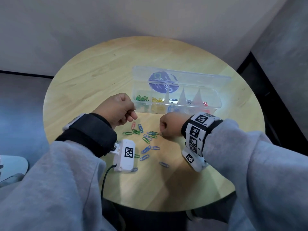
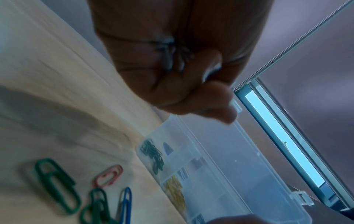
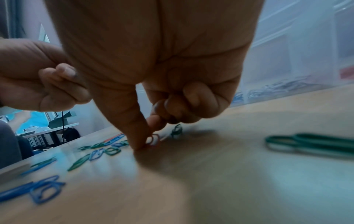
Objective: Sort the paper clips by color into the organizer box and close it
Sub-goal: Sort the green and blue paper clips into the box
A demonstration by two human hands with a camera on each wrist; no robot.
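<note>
The right hand (image 3: 153, 78) is down on the round table (image 1: 93, 77) at the right edge of the loose paper clips (image 1: 147, 139), thumb and forefinger closed to a narrow pinch on a red clip (image 3: 153, 140) that lies flat on the wood; whether the clip is lifted clear cannot be told. The other fingers are curled into the palm. The left hand (image 1: 116, 109) hovers over the left edge of the scatter, curled round a small bunch of clips (image 2: 170, 54) whose colour is unclear in the blur. The organizer box (image 1: 176, 100) stands open just beyond both hands, long axis running left to right, lid raised at the back. Its compartments read green, yellow, blue, silver, red from left to right. The red compartment (image 1: 205, 104) is at the far right end, so it lies ahead and to the right of the right hand, which is the nearer hand to it. Mostly blue and green clips are left on the table.
</note>
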